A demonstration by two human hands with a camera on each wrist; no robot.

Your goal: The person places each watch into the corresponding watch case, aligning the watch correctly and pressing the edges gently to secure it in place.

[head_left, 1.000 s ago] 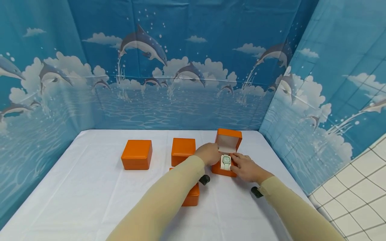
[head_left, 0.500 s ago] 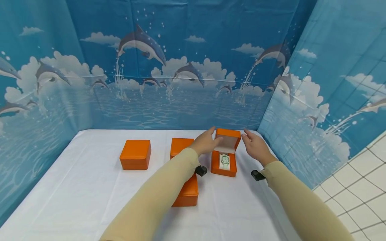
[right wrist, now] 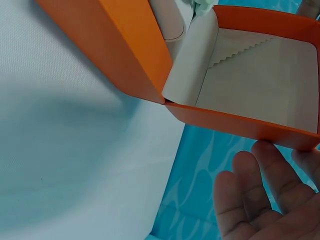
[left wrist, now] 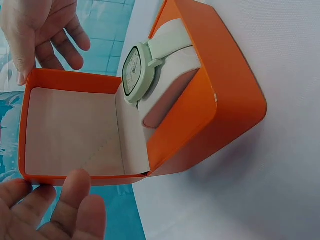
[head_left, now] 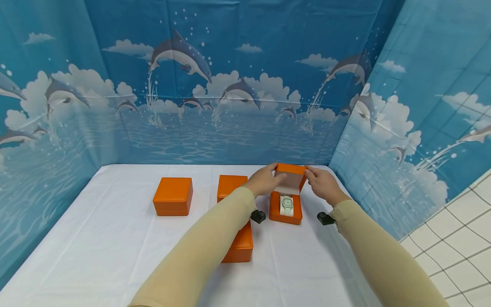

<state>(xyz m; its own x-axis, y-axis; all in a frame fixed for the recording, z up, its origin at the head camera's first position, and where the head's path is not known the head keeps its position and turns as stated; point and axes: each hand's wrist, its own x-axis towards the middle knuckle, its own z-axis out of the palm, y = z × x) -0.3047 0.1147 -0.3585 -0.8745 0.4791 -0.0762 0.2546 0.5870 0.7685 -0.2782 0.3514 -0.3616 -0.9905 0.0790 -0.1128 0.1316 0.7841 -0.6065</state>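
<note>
A white square-faced wristwatch [head_left: 287,204] sits on its cushion in an orange watch box [head_left: 285,218]. The box's lid [head_left: 290,169] stands raised, its pale lining facing me. At the lid's left side is my left hand [head_left: 264,181], fingertips at the edge in the left wrist view, the fingers loosely bent. My right hand [head_left: 324,185] is at the opposite side; its fingertips touch the lid's outer wall in the right wrist view, with the fingers [right wrist: 250,185] extended. Neither hand touches the watch.
Three more orange boxes stand closed on the white tablecloth [head_left: 115,238]: one at the left [head_left: 173,197], one at the back middle [head_left: 232,184], and one in front of it [head_left: 239,247], partly behind my left sleeve. A dolphin-print curtain [head_left: 230,128] borders the table's back.
Both hands have left the area around the watch and moved up and back to the lid's two sides. Over the last half second the right hand has come in against the lid.
</note>
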